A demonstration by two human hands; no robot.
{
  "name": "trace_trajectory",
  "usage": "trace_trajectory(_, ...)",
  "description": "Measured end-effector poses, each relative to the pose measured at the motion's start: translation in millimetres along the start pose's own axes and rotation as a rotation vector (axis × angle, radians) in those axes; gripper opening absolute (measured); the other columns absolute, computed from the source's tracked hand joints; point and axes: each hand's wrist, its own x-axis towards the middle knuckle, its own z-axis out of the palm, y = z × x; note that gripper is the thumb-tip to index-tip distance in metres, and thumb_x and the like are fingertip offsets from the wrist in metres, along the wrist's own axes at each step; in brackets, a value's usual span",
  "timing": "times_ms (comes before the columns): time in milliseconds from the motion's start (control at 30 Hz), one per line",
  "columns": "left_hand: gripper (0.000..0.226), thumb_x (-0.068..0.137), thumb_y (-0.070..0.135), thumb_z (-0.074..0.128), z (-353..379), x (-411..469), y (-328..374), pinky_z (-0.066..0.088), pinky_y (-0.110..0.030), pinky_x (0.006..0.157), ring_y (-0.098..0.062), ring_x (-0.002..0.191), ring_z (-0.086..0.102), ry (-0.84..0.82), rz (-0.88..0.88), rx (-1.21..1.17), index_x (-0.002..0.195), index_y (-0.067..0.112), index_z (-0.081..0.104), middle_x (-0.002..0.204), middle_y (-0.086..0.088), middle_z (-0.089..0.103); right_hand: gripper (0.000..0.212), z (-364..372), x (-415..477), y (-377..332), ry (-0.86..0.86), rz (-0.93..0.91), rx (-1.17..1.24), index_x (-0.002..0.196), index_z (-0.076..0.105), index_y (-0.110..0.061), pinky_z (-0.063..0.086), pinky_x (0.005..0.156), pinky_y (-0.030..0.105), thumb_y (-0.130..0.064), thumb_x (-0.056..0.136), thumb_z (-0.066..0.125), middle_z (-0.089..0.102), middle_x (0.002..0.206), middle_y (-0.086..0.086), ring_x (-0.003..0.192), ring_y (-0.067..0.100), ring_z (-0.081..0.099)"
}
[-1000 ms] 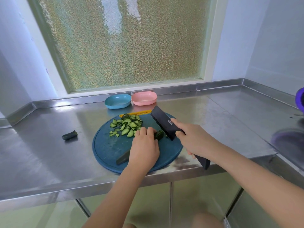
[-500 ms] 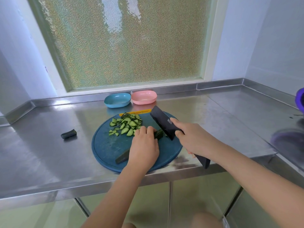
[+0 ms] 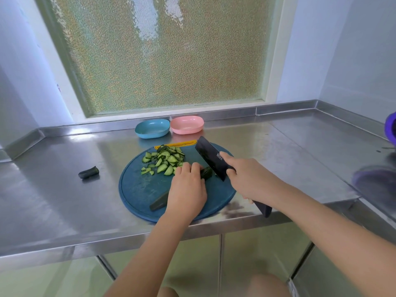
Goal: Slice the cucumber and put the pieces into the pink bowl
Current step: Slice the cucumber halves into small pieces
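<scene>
So the left hand point(image 3: 186, 189) is clamped down over the cucumber point(image 3: 206, 173), fingers point(image 3: 186, 168) curled on top of it and pinning it to the round blue board point(image 3: 137, 189). One dark end pokes out past the fingertips and the other end sticks out from under the heel of the hand, toward the counter's front edge.

The right hand point(image 3: 248, 179) is wrapped round the handle of a black knife point(image 3: 211, 159), forefinger laid along the flat of the blade. The blade is tilted, far end raised, with its edge just beside the cucumber's exposed end. Can't tell if it's actually touching.

The cut pieces point(image 3: 165, 160) are heaped on the far half of the board, right next to the left fingertips. The board sits at the front edge of the steel counter point(image 3: 53, 200), about mid-way along.

The pink bowl point(image 3: 186, 124) is at the back edge under the window point(image 3: 160, 56), with no pieces in it, touching or nearly touching a blue bowl point(image 3: 152, 129) on its left. A dark cucumber stub point(image 3: 89, 172) lies by itself on the counter, off toward the left end and well apart from the board.
</scene>
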Motion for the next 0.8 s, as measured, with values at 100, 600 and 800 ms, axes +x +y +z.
trace_trajectory(100,0.03,0.095,0.024,0.043,0,0,0,0.038,-0.031,0.091,-0.022,0.107,0.042,0.003,-0.002,0.007,0.124,0.016,0.044,0.118,-0.005,0.046,0.054,5,1,2,-0.002,0.007,0.006,0.152,0.018,-0.032,0.037,0.043,0.017,-0.017,0.102,0.031,0.048,0.068,-0.002,0.048,0.008,0.043)
trace_trajectory(600,0.029,0.093,0.021,0.047,1,0,0,0.039,-0.033,0.088,-0.024,0.104,0.044,0.023,0.012,-0.014,0.121,0.014,0.048,0.115,-0.007,0.049,0.054,7,-1,5,0.046,0.055,0.144,0.151,0.02,-0.035,0.047,0.055,0.028,-0.018,0.102,0.032,0.051,0.065,-0.002,0.047,0.014,0.047)
trace_trajectory(800,0.029,0.094,0.022,0.045,1,0,-1,0.039,-0.032,0.088,-0.023,0.104,0.043,0.017,0.012,0.0,0.122,0.015,0.047,0.116,-0.006,0.048,0.053,1,-1,3,0.02,0.025,0.128,0.151,0.02,-0.034,0.039,0.049,0.02,-0.017,0.102,0.032,0.05,0.068,-0.002,0.047,0.009,0.043)
